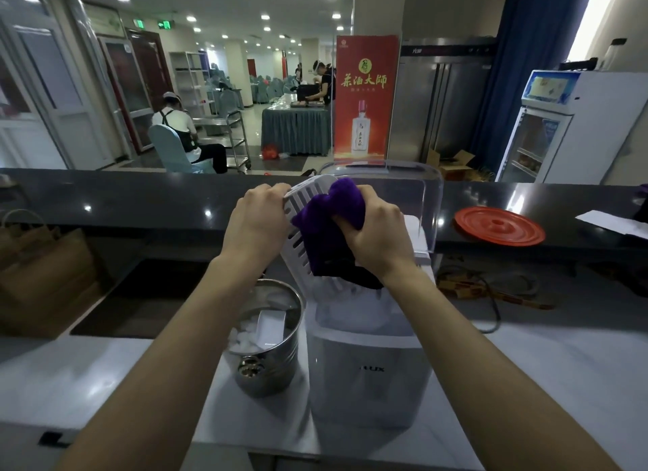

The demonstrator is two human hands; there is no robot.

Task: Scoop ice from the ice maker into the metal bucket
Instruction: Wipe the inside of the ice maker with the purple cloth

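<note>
Two hands: both are up above the ice maker point(368, 365), and each one holds something.
Left hand point(261, 218): its fingers curl round the top edge of a white basket point(298, 246) with slots and hold it tipped up.
Right hand point(377, 232): it squeezes a purple cloth point(329, 221) and presses it on the basket.
Ice maker: a white box on the surface point(526, 365), with its clear lid point(420, 197) lifted up behind the hands.
Metal bucket point(277, 369): it stands just beside the ice maker, on its left, on the same surface.
Ice point(245, 337): lots of it lies in the bucket, and a white scoop point(271, 328) stands in it.
Step now: I think the basket is being wiped, and the scooping looks nearly done.
How to do it well: hold the basket tight with the left hand so it does not wobble. Rub the cloth along the slots, not across them, so it does not catch. Keep the basket over the ice maker so drips miss the bucket.
Watch out: the cloth's end hangs low, so it could dip into the open ice maker.
</note>
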